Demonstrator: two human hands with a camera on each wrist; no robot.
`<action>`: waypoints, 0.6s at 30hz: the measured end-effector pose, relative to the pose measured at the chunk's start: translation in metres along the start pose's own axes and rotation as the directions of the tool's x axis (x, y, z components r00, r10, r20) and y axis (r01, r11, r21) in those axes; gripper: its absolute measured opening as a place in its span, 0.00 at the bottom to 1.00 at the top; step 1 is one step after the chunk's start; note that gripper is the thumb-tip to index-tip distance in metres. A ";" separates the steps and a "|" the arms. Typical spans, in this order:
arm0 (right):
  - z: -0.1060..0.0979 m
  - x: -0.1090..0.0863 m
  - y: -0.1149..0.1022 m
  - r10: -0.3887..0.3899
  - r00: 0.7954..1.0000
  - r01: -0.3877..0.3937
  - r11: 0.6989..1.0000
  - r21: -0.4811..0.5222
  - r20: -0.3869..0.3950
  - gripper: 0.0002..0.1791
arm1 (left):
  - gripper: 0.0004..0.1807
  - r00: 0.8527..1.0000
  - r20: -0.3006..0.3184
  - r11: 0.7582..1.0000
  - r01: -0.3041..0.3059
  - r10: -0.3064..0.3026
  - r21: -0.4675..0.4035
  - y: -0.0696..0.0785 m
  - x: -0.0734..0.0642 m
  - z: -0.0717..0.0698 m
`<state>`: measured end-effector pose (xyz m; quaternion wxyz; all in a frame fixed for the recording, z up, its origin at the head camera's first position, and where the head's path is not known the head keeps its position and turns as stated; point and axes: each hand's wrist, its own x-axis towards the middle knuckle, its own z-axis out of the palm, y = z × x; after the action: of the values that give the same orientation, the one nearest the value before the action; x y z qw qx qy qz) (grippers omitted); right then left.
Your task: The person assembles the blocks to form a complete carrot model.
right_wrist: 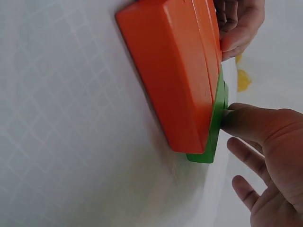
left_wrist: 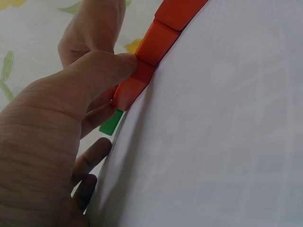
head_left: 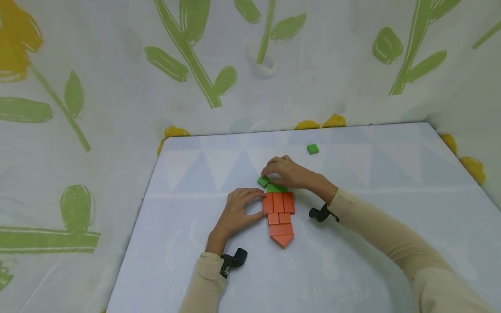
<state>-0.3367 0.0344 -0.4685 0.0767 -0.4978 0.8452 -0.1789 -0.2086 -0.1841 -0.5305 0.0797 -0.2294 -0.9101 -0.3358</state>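
Orange blocks lie flat in joined rows on the table, ending in a triangular orange block at the near end. My left hand holds the leftmost upper orange block, thumb at its near end and index finger at its far end. A larger green block lies against the far side of the orange rows. Just beyond it, my right hand pinches a small green block, tilted at the far left corner. In the right wrist view, the right thumb is beside the green piece.
Another small green block lies apart near the table's far edge. The white table has a pale triangle pattern. Behind it hangs a cloth printed with leaves and flowers. Dark cameras are strapped to both wrists.
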 end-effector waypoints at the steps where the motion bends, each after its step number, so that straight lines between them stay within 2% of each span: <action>1: -0.001 -0.001 0.000 0.010 1.000 -0.010 1.000 0.010 0.000 0.16 | 0.27 1.000 0.002 1.000 -0.002 0.002 -0.001 0.001 0.001 0.000; 6: -0.002 -0.005 0.003 0.051 0.998 -0.049 0.998 0.045 -0.029 0.15 | 0.26 1.000 0.005 1.000 0.014 -0.014 0.008 0.002 0.001 -0.003; 11: -0.009 -0.019 0.014 0.135 0.983 -0.134 0.991 0.011 -0.124 0.14 | 0.26 1.000 -0.010 1.000 0.022 -0.022 0.001 0.003 -0.001 -0.006; 14: -0.017 -0.034 0.027 0.222 0.956 -0.229 0.973 -0.012 -0.192 0.15 | 0.26 1.000 -0.004 1.000 0.016 -0.016 0.008 0.002 0.000 -0.004; 18: -0.025 -0.056 0.048 0.332 0.905 -0.350 0.936 -0.021 -0.267 0.17 | 0.28 1.000 0.005 1.000 0.008 -0.008 0.003 0.002 0.001 -0.001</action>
<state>-0.3555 0.1094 -0.4665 -0.0214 -0.3168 0.9275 -0.1972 -0.2086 -0.1830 -0.5284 0.0764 -0.2265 -0.9117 -0.3342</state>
